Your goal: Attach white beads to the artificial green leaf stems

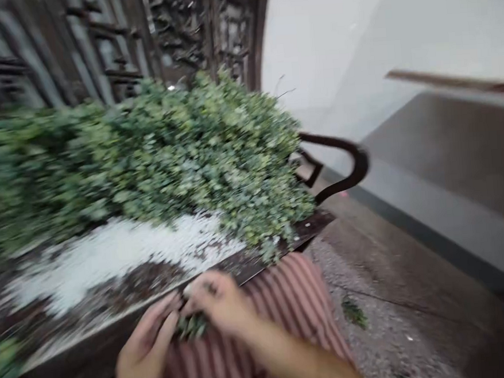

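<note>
A big heap of small-leaved green sprigs [180, 153] lies across a dark wooden table [94, 350], with white flakes [110, 256] strewn on the top in front of it. Both my hands meet at the table's near edge over my striped lap [286, 302]. My left hand [144, 346] and my right hand [219, 306] have their fingers closed around a small green sprig [191, 325] held between them. The picture is smeared by motion.
A dark curved chair arm [345, 159] stands past the table's right end. Carved dark wooden panels [108, 43] rise behind the heap. A loose sprig [354, 311] lies on the speckled floor at right, beside a grey ramp and a white wall.
</note>
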The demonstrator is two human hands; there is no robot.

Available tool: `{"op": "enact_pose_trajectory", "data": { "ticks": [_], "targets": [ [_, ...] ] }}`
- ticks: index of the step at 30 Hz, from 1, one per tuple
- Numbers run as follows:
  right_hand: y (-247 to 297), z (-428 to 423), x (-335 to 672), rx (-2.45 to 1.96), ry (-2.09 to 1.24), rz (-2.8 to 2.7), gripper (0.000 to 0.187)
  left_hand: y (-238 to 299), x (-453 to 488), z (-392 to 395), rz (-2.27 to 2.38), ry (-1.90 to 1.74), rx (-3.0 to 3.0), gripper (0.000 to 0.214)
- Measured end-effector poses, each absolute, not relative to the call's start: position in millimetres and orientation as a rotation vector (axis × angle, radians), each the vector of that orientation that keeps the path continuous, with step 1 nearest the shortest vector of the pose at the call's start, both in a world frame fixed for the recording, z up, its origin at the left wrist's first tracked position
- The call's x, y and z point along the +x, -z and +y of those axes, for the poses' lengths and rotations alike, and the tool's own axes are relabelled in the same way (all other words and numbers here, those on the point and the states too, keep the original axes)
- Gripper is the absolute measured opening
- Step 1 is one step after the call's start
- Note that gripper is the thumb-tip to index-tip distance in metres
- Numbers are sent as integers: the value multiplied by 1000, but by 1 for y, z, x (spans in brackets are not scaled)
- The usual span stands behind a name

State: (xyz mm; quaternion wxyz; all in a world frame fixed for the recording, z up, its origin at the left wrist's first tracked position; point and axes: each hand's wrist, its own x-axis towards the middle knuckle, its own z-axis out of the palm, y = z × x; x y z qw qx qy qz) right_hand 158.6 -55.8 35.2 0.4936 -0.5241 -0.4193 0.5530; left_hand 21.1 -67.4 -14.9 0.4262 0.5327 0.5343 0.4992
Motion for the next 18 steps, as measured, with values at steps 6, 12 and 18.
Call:
{"op": "enact_pose_trajectory", "data": {
  "ticks": [6, 12, 18],
  "targets": [
    [-44, -25, 182, -1002, -1495, -535, 36, -3, 27, -66, 1360, -1186, 1128, 43],
    [-29, -35, 171, -925, -1603, -445, 28, 3, 36, -68, 1263, -1174, 1065, 45],
    [-25, -32, 167, -844, -1844, -127, 12, 3, 37, -66, 1235, -1188, 943, 44]
  ]
}}
